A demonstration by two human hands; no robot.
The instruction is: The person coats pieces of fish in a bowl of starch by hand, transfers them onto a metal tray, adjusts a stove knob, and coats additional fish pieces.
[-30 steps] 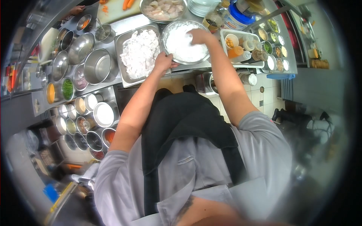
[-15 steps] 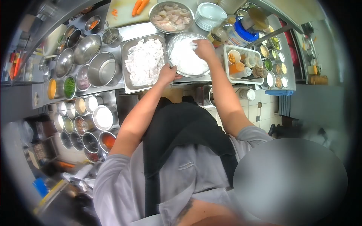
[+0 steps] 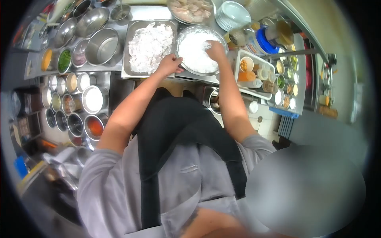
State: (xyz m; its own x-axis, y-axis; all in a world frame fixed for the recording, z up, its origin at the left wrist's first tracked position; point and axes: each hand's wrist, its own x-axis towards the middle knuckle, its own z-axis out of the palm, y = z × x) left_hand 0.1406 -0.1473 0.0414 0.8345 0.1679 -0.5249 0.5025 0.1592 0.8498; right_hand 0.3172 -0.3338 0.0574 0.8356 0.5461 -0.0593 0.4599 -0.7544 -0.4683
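A round metal bowl (image 3: pixel 225 43) holds white powder (image 3: pixel 194 51) that looks like flour. My right hand (image 3: pixel 215 51) reaches into it from the right side; its curled, whitened fingertips are down at the powder, and whatever they hold is hidden. At the bowl's near left rim is my left hand (image 3: pixel 170 65), thumb and fingers closed on the edge. Left of the bowl, a rectangular steel tray (image 3: pixel 126 65) carries white-coated pieces (image 3: pixel 151 47). Behind the bowl stands another metal bowl with raw, pale meat chunks (image 3: pixel 192 10), probably chicken.
Stacked plates (image 3: pixel 233 15) stand at the back right. A white basket of sauce bottles (image 3: pixel 254 94) sits right of the bowl. An empty steel pot (image 3: pixel 103 45) and several ingredient bowls are at left. Jars (image 3: pixel 266 41) crowd beneath a shelf edge.
The camera view has shifted, so the counter sits higher in the picture. My right hand has moved slightly toward me in the bowl; my left hand stays at the rim.
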